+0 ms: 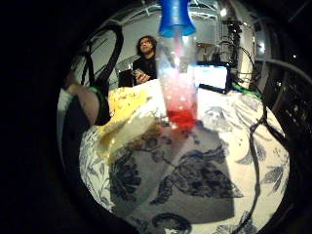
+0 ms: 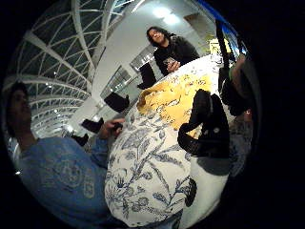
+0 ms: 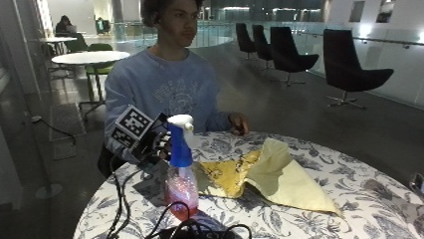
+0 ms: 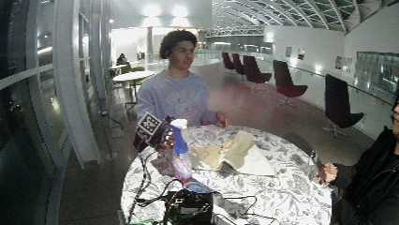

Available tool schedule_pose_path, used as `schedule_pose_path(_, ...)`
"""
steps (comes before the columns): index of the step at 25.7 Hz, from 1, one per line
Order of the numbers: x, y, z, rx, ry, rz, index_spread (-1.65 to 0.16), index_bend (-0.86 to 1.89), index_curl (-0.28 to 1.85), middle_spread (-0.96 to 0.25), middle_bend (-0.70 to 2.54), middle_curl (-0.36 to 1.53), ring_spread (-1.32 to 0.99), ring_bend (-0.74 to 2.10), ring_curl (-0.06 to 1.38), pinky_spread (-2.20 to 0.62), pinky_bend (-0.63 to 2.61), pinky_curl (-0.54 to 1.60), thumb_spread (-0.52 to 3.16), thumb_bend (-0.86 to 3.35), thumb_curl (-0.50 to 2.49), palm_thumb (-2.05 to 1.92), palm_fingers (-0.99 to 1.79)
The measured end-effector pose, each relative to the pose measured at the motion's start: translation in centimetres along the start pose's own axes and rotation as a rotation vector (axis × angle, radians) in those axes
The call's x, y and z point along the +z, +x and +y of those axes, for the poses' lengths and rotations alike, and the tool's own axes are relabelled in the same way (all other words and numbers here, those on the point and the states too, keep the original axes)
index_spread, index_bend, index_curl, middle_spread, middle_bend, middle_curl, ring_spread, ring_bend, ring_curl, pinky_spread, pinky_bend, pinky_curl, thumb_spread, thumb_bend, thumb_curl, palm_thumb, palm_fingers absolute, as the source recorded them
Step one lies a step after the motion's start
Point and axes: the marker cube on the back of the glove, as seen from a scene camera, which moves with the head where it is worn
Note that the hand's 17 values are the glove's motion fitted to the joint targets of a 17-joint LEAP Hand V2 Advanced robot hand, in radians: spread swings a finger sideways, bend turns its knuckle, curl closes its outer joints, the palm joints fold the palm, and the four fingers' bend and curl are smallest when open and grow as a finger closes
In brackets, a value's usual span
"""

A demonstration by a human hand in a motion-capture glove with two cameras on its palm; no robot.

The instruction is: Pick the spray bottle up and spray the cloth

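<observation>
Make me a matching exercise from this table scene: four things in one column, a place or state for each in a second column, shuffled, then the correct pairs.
1. spray bottle
2. yellow cloth
3. gloved right hand
4. bare hand

A. at the table's far edge
B. at the bottle's blue neck
C. upright, red liquid at its bottom
D. lying crumpled on the tablecloth

Pairs: 1-C, 2-D, 3-B, 4-A

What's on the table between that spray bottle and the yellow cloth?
Nothing but bare flowered tablecloth: in the outside view, a short strip of it separates the spray bottle from the yellow cloth.
</observation>
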Motion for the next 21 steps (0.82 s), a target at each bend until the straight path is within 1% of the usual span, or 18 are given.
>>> schedule_pose_path(2, 0.1, -0.2, 0.0, -0.012, -0.014, 0.000, -0.10, 0.25, 0.08, -0.04, 0.51, 0.13, -0.07, 0.57, 0.13, -0.05, 0.34, 0.10, 0.37, 0.42, 0.16, 0.65, 1.34)
schedule_pose_path(6, 0.9, -0.8, 0.0, -0.056, -0.073, 0.006, -0.15, 0.22, 0.18, -0.05, 0.55, 0.20, -0.09, 0.64, 0.23, -0.06, 0.35, 0.19, 0.56, 0.40, 0.21, 0.68, 1.25)
schedule_pose_path(10, 1.5, -1.0, 0.0, -0.074, -0.129, 0.009, -0.19, 0.18, 0.22, -0.05, 0.56, 0.25, -0.09, 0.62, 0.28, -0.05, 0.34, 0.23, 0.72, 0.37, 0.24, 0.67, 1.14)
schedule_pose_path(16, 1.5, -0.9, 0.1, -0.053, -0.165, 0.013, -0.23, 0.17, 0.26, -0.06, 0.52, 0.29, -0.08, 0.54, 0.30, -0.02, 0.30, 0.25, 0.88, 0.33, 0.28, 0.68, 1.06)
schedule_pose_path(19, 1.5, -0.6, 0.0, -0.024, -0.219, 0.021, -0.25, 0.16, 0.28, -0.07, 0.50, 0.30, -0.08, 0.51, 0.30, 0.00, 0.28, 0.26, 0.94, 0.30, 0.29, 0.68, 1.04)
schedule_pose_path(21, 1.4, -0.6, -0.1, 0.002, -0.269, 0.024, -0.27, 0.15, 0.29, -0.07, 0.45, 0.30, -0.08, 0.48, 0.30, 0.03, 0.26, 0.27, 0.98, 0.29, 0.29, 0.67, 0.94)
